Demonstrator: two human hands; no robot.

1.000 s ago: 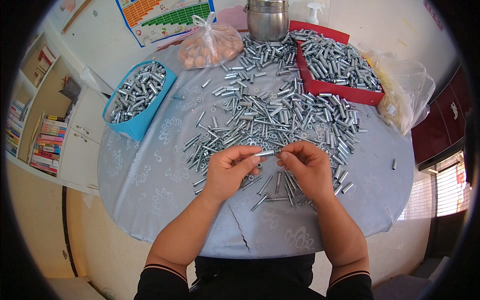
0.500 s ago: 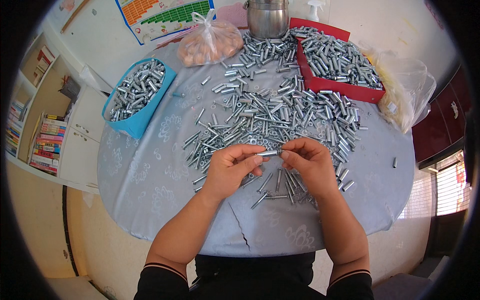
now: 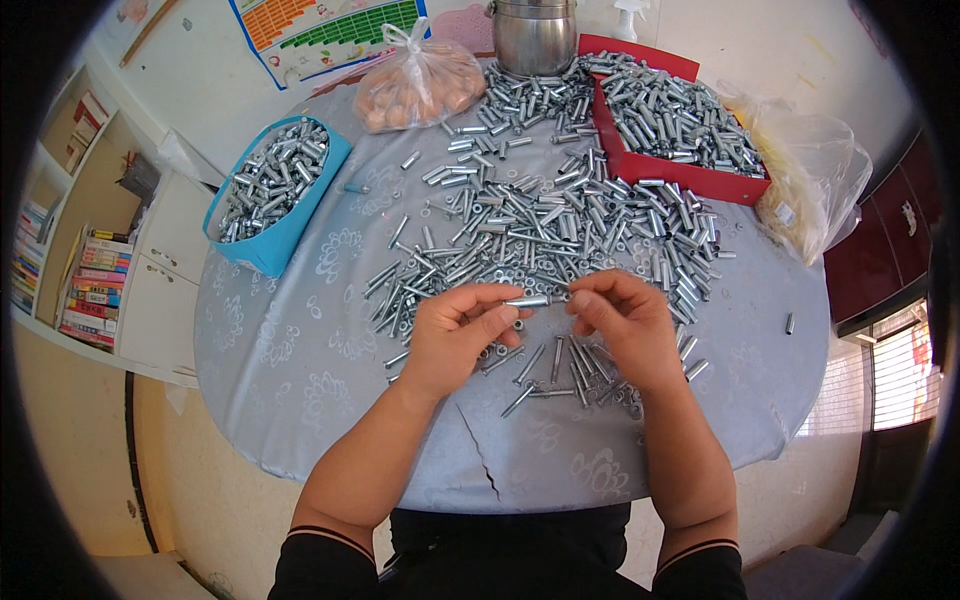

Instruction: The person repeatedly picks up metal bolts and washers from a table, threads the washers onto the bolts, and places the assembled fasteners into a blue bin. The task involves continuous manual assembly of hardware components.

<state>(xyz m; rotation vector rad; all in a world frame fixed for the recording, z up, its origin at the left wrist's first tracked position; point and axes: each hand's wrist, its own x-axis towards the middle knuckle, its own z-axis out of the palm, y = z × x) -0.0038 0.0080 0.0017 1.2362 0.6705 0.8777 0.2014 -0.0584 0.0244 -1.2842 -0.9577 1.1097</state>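
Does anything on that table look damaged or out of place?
Yes. The grey tablecloth has a jagged tear near its front edge. One small metal sleeve lies alone far right, away from the main pile.

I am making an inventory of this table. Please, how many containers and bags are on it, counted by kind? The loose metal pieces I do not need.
Blue bin of metal sleeves: 1
Red tray of metal sleeves: 1
Steel pot: 1
Clear plastic bags: 2, one with round brownish items, one with yellowish contents
Total: 5
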